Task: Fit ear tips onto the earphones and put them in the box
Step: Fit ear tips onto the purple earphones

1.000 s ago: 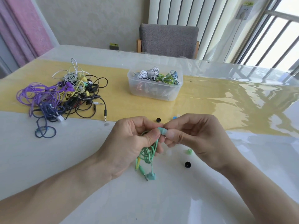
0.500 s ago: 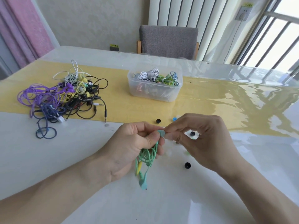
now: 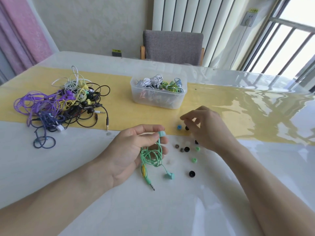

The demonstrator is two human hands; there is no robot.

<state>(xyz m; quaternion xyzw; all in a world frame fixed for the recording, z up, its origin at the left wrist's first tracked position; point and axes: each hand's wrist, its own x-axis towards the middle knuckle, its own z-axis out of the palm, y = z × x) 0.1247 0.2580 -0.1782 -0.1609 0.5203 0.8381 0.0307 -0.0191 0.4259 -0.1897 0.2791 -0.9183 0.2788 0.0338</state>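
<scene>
My left hand holds a coiled mint-green earphone cable and pinches one of its earbuds between thumb and forefinger. The other earbud and the jack lie on the table below that hand. My right hand hovers to the right, fingers loosely curled over several loose ear tips; I see nothing between its fingers. Just under its fingertips sit a black tip and a blue tip. Green tips and more black ones lie nearer me. The clear plastic box stands behind.
A tangled pile of purple, yellow, black and white earphones lies at the left on the yellow runner. The box holds several coiled earphones. A grey chair stands beyond the table's far edge.
My right hand has let go of the earbud and moved up and to the right, over the loose tips. My left hand keeps hold of the green earphones.
</scene>
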